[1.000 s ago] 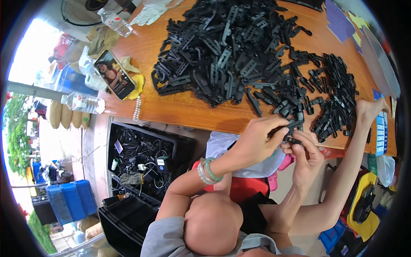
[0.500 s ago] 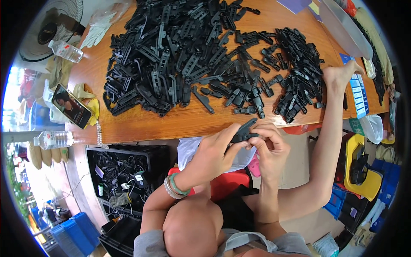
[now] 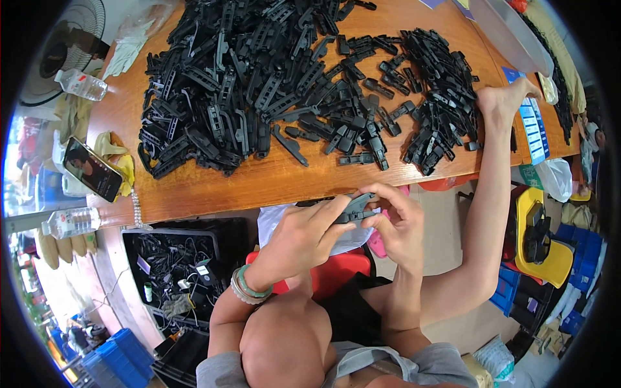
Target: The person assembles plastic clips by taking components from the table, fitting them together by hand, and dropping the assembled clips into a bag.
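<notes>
Matte black plastic part pinched between two hands

The part [image 3: 354, 209] is slim and elongated, with a tapered upper piece over a narrower, notched lower edge. It sits just off the near edge of the wooden table [image 3: 213, 192]. The left hand [image 3: 299, 236] grasps one end and the right hand [image 3: 399, 223] pinches the other; fingers cover both ends, so whether it is one piece or two joined cannot be told. On the table lie a large heap of slotted black strips [image 3: 226, 84], cut off by the upper border, and, to its right, a pile of compact black clips [image 3: 440, 97], individual pieces overlapping. Below the table's left part, a black bin [image 3: 229, 242] holds a dark tangle, hard to make out.
</notes>
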